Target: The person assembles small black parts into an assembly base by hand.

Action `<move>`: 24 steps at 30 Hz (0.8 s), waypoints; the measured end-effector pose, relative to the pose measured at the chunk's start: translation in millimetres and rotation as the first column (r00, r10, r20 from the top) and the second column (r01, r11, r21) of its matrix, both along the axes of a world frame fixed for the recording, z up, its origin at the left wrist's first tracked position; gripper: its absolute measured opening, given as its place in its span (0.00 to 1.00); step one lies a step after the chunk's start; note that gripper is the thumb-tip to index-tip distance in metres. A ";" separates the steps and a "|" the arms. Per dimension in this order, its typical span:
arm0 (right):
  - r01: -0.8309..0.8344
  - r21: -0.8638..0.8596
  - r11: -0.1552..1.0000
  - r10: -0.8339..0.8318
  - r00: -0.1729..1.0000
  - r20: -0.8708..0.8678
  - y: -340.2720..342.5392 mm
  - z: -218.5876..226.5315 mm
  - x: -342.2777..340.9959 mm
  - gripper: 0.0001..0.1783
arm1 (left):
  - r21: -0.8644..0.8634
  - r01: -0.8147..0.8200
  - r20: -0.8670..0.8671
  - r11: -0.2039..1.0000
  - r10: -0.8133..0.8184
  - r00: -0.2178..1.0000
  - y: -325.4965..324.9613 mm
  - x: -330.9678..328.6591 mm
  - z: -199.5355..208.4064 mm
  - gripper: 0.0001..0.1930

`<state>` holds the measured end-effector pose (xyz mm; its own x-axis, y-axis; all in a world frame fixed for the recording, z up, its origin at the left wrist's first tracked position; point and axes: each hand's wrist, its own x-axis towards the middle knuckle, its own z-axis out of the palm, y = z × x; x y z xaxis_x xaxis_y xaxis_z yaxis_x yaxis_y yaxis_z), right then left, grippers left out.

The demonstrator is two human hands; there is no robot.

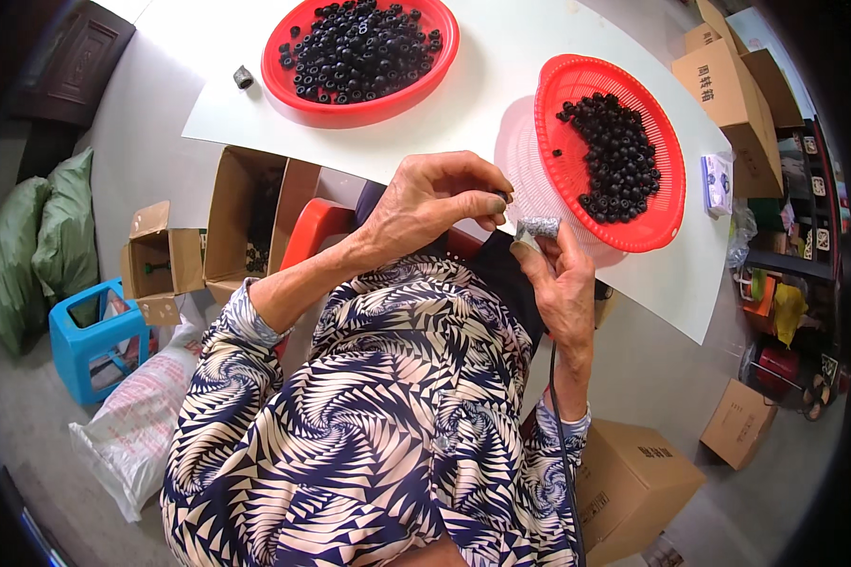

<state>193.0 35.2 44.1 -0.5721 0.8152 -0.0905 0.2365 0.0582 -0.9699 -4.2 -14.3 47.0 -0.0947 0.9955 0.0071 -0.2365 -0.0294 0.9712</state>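
Observation:
In front of my body, my left hand (435,200) is closed, pinching a small black ring-shaped part (505,197) between thumb and fingertips; only its edge shows. My right hand (560,283) faces it a short gap away. Its thumb and fingers are closed around a small tool with a silver-grey wrapped end (541,227) and a pale flat piece at its tip; the tool's exact kind is unclear. Beyond my right hand, a red oval basket (669,142) holds many black parts (619,161). A red oval tray (284,90) farther left holds a larger heap of them (359,52).
Both containers stand on a white table (487,57). A small grey cylinder (243,77) lies by the left tray, and a small blue-white packet (717,184) near the right edge. Cardboard boxes (638,482), a blue stool (80,345), and a white sack (142,416) surround me. A dark cord (563,444) runs along my right forearm.

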 end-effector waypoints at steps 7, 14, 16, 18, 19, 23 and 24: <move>0.005 -0.019 1.000 -0.006 1.000 -0.004 1.5 6.6 1.6 0.13 | 0.022 0.039 -0.020 0.999 -0.039 0.999 1.5 -0.1 -9.0 0.07; 0.019 0.021 1.000 -0.019 0.999 -0.034 -0.9 9.7 2.6 0.13 | 0.058 0.027 -0.042 0.998 -0.025 0.999 0.8 -0.9 -8.6 0.07; 0.019 0.019 1.000 -0.019 0.999 -0.030 -2.0 12.2 4.0 0.13 | 0.065 0.027 -0.030 0.998 -0.025 0.999 0.2 0.5 -7.5 0.06; 0.024 0.038 0.999 -0.022 0.998 -0.058 -3.6 14.7 3.7 0.13 | 0.071 0.024 -0.018 0.997 -0.023 1.000 -0.7 2.5 -8.0 0.06; 0.025 0.056 0.998 -0.020 0.996 -0.085 -4.4 16.1 3.3 0.13 | 0.067 0.015 -0.013 0.998 -0.015 1.000 -1.2 3.7 -9.9 0.06; 0.021 0.110 0.994 -0.016 0.998 -0.054 -8.8 28.1 1.0 0.13 | -0.086 0.074 0.175 0.994 -0.059 0.983 -2.6 5.7 -7.2 0.08; 0.029 0.134 0.991 -0.022 0.998 -0.054 -11.6 32.7 -1.6 0.14 | -0.088 0.079 0.176 0.993 -0.062 0.982 -2.8 6.4 -9.1 0.08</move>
<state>191.4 23.5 76.8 -0.5523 0.8321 0.0507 0.1891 0.1843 -0.9645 2.2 -17.1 37.9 -0.0158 0.9952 -0.0970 -0.3994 0.0827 0.9130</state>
